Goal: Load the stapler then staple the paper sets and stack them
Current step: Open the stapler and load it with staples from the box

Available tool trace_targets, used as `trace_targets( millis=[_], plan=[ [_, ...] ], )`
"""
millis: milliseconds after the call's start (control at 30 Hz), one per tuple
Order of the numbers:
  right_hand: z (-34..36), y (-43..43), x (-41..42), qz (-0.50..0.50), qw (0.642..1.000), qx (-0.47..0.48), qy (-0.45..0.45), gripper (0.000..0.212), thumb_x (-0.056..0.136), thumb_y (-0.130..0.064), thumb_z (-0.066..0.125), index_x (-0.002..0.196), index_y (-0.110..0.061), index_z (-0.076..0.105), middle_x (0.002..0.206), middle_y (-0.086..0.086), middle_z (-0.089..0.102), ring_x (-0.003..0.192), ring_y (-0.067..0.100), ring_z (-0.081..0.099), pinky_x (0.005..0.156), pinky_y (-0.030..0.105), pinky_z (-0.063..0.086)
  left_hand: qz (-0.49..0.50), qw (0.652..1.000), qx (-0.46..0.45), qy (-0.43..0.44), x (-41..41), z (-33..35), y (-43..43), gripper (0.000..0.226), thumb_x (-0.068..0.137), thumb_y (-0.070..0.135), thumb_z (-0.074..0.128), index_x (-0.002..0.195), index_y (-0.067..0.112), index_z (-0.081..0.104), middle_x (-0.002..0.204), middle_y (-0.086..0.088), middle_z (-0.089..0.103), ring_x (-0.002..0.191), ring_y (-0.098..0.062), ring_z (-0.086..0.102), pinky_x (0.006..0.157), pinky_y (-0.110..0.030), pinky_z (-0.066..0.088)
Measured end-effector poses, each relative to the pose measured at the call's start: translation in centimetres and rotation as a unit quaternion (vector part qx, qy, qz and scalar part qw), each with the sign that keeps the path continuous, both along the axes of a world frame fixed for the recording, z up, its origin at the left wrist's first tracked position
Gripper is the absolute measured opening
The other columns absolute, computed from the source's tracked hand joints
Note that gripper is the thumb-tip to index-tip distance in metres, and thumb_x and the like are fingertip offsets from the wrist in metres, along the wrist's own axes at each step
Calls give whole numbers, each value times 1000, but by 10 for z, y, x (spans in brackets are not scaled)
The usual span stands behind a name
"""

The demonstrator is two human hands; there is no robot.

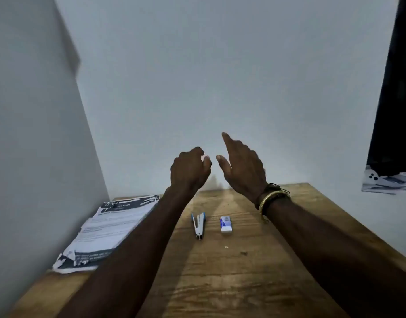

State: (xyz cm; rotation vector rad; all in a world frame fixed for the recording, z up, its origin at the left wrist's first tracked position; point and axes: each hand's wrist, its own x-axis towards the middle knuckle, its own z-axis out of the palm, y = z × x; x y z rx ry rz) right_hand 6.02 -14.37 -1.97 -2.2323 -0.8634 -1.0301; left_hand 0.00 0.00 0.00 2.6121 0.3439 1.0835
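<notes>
Stapler [198, 226] lies flat on the wooden tabletop [231, 283], near its middle, untouched. Just to its right, apart from it, lies a small white-and-blue box [226, 224]; what it holds cannot be seen. A paper stack [110, 232] sits at the left edge by the wall. Both hands are raised above the tabletop, well clear of everything: the left hand [189, 171] has its fingers curled in and holds nothing, the right hand [241, 166] is spread with straight fingers. Bangles [272, 198] circle the right wrist.

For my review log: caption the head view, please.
Raised over the table: left hand, right hand; below lie stapler, small box, paper stack.
</notes>
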Motion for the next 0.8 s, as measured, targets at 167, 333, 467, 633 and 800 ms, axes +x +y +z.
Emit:
trace_targets(
  millis=[167, 333, 467, 633, 800],
  plan=[
    [-49, 14, -16, 47, 980, -133, 140, 56, 102, -40, 51, 153, -23, 39, 135, 7, 60, 126, 31, 56, 103, 47, 41, 14, 990, -44, 131, -14, -51, 6, 25, 94, 29, 55, 103, 18, 75, 107, -8, 76, 104, -33, 69, 80, -33, 50],
    [-81, 26, -24, 42, 942, -236, 236, 57, 100, -52, 49, 151, -25, 44, 151, 8, 49, 141, 31, 42, 116, 53, 29, 46, 973, -103, 202, -25, -89, 17, 28, 91, 23, 55, 111, 11, 71, 120, -12, 68, 115, -33, 64, 91, -38, 52],
    [-84, 30, -19, 55, 918, -262, 292, 47, 102, -54, 43, 136, -26, 60, 145, 7, 54, 138, 31, 44, 116, 56, 25, 35, 956, -129, 261, -28, -97, 23, 32, 86, 29, 59, 100, 4, 71, 110, -19, 71, 107, -37, 66, 85, -38, 53],
    [-85, 31, -14, 89, 915, -234, 317, 36, 101, -50, 48, 120, -27, 69, 128, 1, 65, 126, 26, 54, 114, 57, 28, 1, 950, -200, 239, -23, -97, 30, 22, 87, 18, 65, 102, 10, 78, 110, -13, 77, 110, -30, 68, 91, -34, 54],
    [-91, 34, -11, 144, 917, -82, 364, 23, 97, -40, 61, 110, -24, 71, 111, -4, 72, 108, 21, 65, 105, 49, 45, -27, 946, -295, 133, -23, -103, 35, 17, 87, 21, 74, 102, 11, 75, 107, -12, 76, 107, -27, 70, 91, -34, 54]
  ],
)
